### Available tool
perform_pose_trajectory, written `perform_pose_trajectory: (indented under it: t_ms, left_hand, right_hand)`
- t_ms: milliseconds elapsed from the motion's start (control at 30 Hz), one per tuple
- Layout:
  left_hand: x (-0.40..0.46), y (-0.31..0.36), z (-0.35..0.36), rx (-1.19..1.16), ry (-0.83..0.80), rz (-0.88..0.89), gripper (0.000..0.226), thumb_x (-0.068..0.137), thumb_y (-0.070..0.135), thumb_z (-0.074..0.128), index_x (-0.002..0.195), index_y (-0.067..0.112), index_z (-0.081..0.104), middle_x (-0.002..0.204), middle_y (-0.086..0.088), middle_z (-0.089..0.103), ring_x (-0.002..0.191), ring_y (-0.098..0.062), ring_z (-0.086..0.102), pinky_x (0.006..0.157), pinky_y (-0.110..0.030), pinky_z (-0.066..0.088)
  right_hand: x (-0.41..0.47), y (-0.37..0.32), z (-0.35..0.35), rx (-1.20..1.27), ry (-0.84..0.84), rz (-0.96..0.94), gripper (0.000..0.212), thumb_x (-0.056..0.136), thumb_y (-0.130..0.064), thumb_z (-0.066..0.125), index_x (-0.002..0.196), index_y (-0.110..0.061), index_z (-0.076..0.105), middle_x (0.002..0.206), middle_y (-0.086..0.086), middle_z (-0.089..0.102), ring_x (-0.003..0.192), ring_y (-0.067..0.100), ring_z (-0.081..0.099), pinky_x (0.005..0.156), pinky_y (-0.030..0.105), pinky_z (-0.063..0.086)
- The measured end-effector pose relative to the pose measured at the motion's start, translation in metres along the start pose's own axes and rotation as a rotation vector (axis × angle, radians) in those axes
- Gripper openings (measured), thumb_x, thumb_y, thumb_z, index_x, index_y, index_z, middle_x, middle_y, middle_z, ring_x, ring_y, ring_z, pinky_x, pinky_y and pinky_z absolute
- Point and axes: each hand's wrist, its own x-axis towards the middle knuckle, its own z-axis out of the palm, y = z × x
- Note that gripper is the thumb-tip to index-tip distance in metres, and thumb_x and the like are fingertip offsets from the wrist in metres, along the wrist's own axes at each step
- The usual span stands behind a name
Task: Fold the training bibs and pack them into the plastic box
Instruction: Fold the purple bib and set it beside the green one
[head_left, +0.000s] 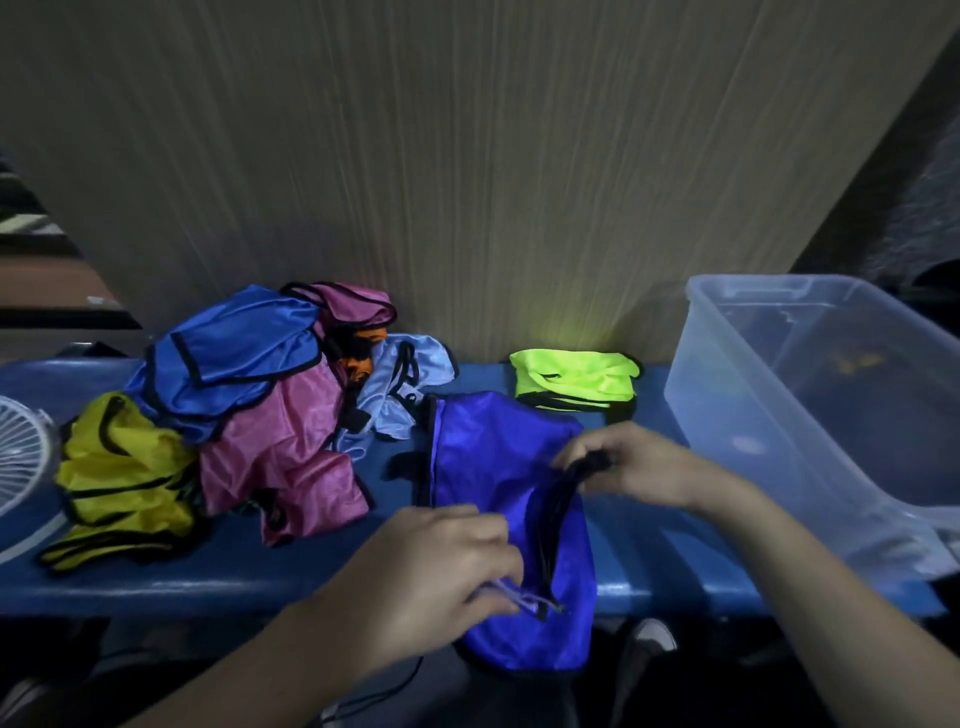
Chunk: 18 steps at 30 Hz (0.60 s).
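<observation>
We see the purple bib (498, 467) lying on the blue bench (260, 577), its near end hanging over the front edge, with the left hand (441, 566) pinching its lower hem and the right hand (634, 467) pinching the black trim. The plastic box (831, 415) sits at right (a folded neon-green bib (574, 379) just beside it), unfolded bibs (249, 405) heaped left.

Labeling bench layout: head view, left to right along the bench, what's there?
Fan → yellow bib → pink bib → purple bib, held by the left hand and right hand → plastic box. The neon green bib sits behind the purple one.
</observation>
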Motion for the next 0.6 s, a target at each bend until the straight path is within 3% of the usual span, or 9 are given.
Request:
perform_pose_trajectory:
  t_ms: [67, 133, 233, 300, 400, 467, 500, 567, 600]
  left_hand:
    - [-0.002, 0.003, 0.013, -0.009, -0.092, 0.012, 0.024, 0.08, 0.06, 0.054, 0.089, 0.039, 0.062, 0.082, 0.017, 0.056, 0.076, 0.002, 0.059, 0.053, -0.017, 0.033]
    - [-0.002, 0.008, 0.021, -0.085, -0.144, 0.005, 0.025, 0.083, 0.056, 0.054, 0.096, 0.037, 0.062, 0.09, 0.014, 0.058, 0.085, 0.0, 0.06, 0.059, -0.019, 0.033]
    - [-0.003, 0.01, 0.03, -0.18, -0.265, -0.038, 0.031, 0.089, 0.056, 0.055, 0.113, 0.037, 0.06, 0.108, 0.01, 0.054, 0.104, -0.006, 0.058, 0.074, -0.027, 0.039]
    - [-0.003, 0.008, 0.031, -0.21, -0.384, -0.033, 0.042, 0.084, 0.063, 0.062, 0.119, 0.038, 0.058, 0.114, 0.013, 0.052, 0.106, -0.002, 0.055, 0.079, -0.025, 0.04]
    - [0.002, -0.003, 0.025, -0.516, -0.442, -0.109, 0.042, 0.083, 0.061, 0.069, 0.116, 0.035, 0.064, 0.113, 0.016, 0.058, 0.094, -0.001, 0.06, 0.08, -0.02, 0.046]
    - [0.011, -0.02, 0.022, -0.735, -0.299, -0.189, 0.025, 0.09, 0.047, 0.07, 0.107, 0.029, 0.071, 0.104, 0.014, 0.065, 0.086, -0.006, 0.064, 0.08, -0.026, 0.052]
    - [0.016, -0.033, 0.022, -0.773, -0.169, -0.254, 0.016, 0.092, 0.039, 0.07, 0.103, 0.028, 0.073, 0.1, 0.014, 0.068, 0.084, -0.008, 0.065, 0.079, -0.027, 0.052]
    - [0.03, -0.063, 0.024, -0.725, 0.139, -0.44, 0.005, 0.094, 0.028, 0.069, 0.097, 0.031, 0.072, 0.093, 0.014, 0.068, 0.079, -0.008, 0.062, 0.077, -0.028, 0.05]
    - [0.035, -0.078, 0.025, -0.622, 0.273, -0.534, 0.007, 0.093, 0.025, 0.068, 0.096, 0.031, 0.07, 0.092, 0.015, 0.066, 0.078, -0.006, 0.058, 0.077, -0.027, 0.048]
  right_hand:
    - [-0.003, 0.005, 0.005, -0.064, -0.038, 0.03, 0.04, 0.078, -0.001, 0.075, 0.08, -0.04, 0.072, 0.105, -0.002, 0.075, 0.085, 0.01, 0.068, 0.081, 0.03, 0.055]
    - [-0.006, 0.01, 0.006, -0.07, -0.07, 0.049, 0.041, 0.077, 0.002, 0.075, 0.076, -0.038, 0.071, 0.109, -0.004, 0.074, 0.09, 0.013, 0.069, 0.085, 0.036, 0.057]
    - [-0.009, 0.009, 0.005, -0.128, -0.155, 0.045, 0.039, 0.078, 0.004, 0.074, 0.088, -0.034, 0.073, 0.122, -0.012, 0.067, 0.102, -0.004, 0.064, 0.087, 0.018, 0.049]
    - [-0.013, 0.005, -0.001, -0.062, -0.233, 0.073, 0.042, 0.08, 0.009, 0.072, 0.104, -0.025, 0.074, 0.134, -0.012, 0.06, 0.11, -0.006, 0.06, 0.089, 0.014, 0.046]
    - [-0.022, -0.003, -0.016, 0.098, -0.291, 0.082, 0.043, 0.085, -0.001, 0.074, 0.119, -0.027, 0.071, 0.142, -0.016, 0.056, 0.123, 0.019, 0.061, 0.094, 0.032, 0.051]
    - [-0.026, -0.008, -0.028, 0.094, -0.205, 0.106, 0.039, 0.09, -0.014, 0.072, 0.123, -0.034, 0.069, 0.136, -0.02, 0.06, 0.109, 0.031, 0.066, 0.077, 0.035, 0.052]
    - [-0.025, -0.008, -0.031, 0.1, -0.12, 0.13, 0.035, 0.093, -0.016, 0.069, 0.124, -0.034, 0.067, 0.129, -0.017, 0.065, 0.092, 0.03, 0.071, 0.068, 0.033, 0.05]
    - [-0.013, -0.005, -0.031, 0.169, 0.153, 0.179, 0.026, 0.098, -0.012, 0.06, 0.119, -0.026, 0.067, 0.105, -0.005, 0.075, 0.054, 0.021, 0.062, 0.054, 0.029, 0.043]
    - [-0.003, -0.002, -0.028, 0.165, 0.314, 0.209, 0.02, 0.099, -0.012, 0.058, 0.111, -0.025, 0.068, 0.092, 0.002, 0.075, 0.047, 0.016, 0.053, 0.05, 0.027, 0.039]
